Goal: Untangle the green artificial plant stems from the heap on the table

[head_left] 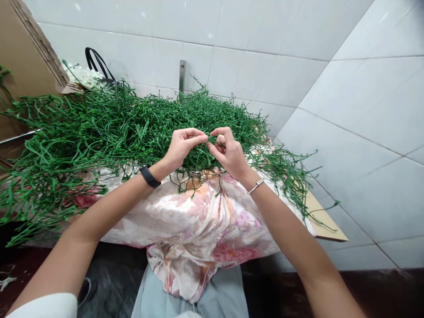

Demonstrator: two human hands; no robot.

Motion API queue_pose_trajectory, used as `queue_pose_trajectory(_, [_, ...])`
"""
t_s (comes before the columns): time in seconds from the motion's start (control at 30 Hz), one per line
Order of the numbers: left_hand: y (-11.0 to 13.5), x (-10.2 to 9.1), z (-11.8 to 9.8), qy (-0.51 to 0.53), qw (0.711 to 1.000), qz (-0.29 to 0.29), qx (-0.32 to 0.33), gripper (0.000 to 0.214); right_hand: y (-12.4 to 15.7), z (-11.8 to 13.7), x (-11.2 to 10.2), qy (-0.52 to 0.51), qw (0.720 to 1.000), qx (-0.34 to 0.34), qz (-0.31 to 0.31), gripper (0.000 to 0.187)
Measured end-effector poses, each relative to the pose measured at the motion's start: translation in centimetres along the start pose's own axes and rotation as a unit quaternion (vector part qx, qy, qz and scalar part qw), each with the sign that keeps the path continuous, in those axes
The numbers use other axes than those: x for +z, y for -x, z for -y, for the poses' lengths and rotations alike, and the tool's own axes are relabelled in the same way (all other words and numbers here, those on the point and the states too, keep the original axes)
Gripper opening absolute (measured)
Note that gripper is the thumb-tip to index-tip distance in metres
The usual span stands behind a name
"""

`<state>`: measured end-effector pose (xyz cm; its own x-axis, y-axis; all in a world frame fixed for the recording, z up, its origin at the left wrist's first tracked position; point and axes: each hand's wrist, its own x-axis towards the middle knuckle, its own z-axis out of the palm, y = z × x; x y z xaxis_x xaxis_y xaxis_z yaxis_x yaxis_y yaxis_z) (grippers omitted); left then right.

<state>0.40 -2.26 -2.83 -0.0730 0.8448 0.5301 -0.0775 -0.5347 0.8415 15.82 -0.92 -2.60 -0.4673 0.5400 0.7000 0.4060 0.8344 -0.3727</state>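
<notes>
A large heap of thin green artificial plant stems (139, 119) with small knobs and branches spreads before me. Over the front of the heap, my left hand (185, 143) pinches with thumb and forefinger at the end of a green stem. My right hand (228, 150) meets it fingertip to fingertip, its thumb and forefinger curled around the same thin green piece (212, 139). The fingers partly cover this piece, so its full shape is hidden. More stems lie just beneath both hands.
A floral cloth (198, 207) covers the table and hangs onto my lap. The bare board corner (326, 221) juts out at right. A cardboard box (29, 48), white flowers (84, 76) and a black strap (99, 62) are at back left. Tiled walls (258, 75) enclose the back and right.
</notes>
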Motion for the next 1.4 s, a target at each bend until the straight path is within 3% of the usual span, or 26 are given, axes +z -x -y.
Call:
queue_pose_trajectory(0.07, [0.0,0.1,-0.1,0.001,1.0,-0.005,-0.01,0.01,0.1,-0.2,-0.1,0.133,0.988,-0.074,-0.023,0.02])
queue_pose_trajectory(0.2, [0.0,0.2,-0.2,0.014,0.999,-0.01,-0.033,0.011,0.3,-0.5,-0.3,0.345,0.915,-0.2,-0.067,0.02])
queue_pose_trajectory(0.3, [0.0,0.2,-0.2,0.02,0.999,-0.008,-0.042,0.012,0.3,-0.3,-0.6,0.412,0.873,-0.242,-0.092,0.019])
queue_pose_trajectory(0.43, [0.0,0.2,-0.2,0.031,0.999,-0.005,-0.042,0.012,0.4,-0.2,-0.5,0.416,0.872,-0.236,-0.103,0.02])
queue_pose_trajectory(0.63, [0.0,0.2,-0.1,0.044,0.999,-0.007,-0.023,0.009,0.3,-0.1,0.2,0.257,0.947,-0.16,-0.11,0.016])
queue_pose_trajectory(0.73, [0.1,0.2,0.0,0.044,0.999,-0.014,-0.012,0.009,0.3,0.4,0.6,0.11,0.987,-0.066,-0.095,0.016])
queue_pose_trajectory(0.8, [0.2,0.3,0.0,0.043,0.999,-0.016,-0.007,0.009,0.3,0.7,0.6,-0.01,0.997,0.013,-0.074,0.017])
queue_pose_trajectory(0.9, [0.3,0.3,0.1,0.042,0.999,-0.014,-0.001,0.008,0.0,0.9,0.6,-0.207,0.971,0.119,-0.033,0.019])
queue_pose_trajectory(1.0, [0.3,0.3,0.0,0.051,0.999,-0.004,0.005,0.007,-0.5,0.8,0.3,-0.373,0.908,0.19,0.02,0.018])
queue_pose_trajectory(1.2, [0.4,0.4,0.1,0.05,0.998,0.026,0.023,0.013,-0.9,0.8,-0.4,-0.542,0.792,0.257,0.116,0.019])
queue_pose_trajectory(1.27, [0.3,0.3,0.2,0.039,0.998,0.031,0.027,0.015,-0.8,0.9,-0.4,-0.543,0.788,0.263,0.125,0.019])
queue_pose_trajectory(1.4, [0.2,0.1,0.2,0.012,0.999,0.036,0.018,0.021,-0.7,0.8,-0.3,-0.455,0.86,0.218,0.073,0.015])
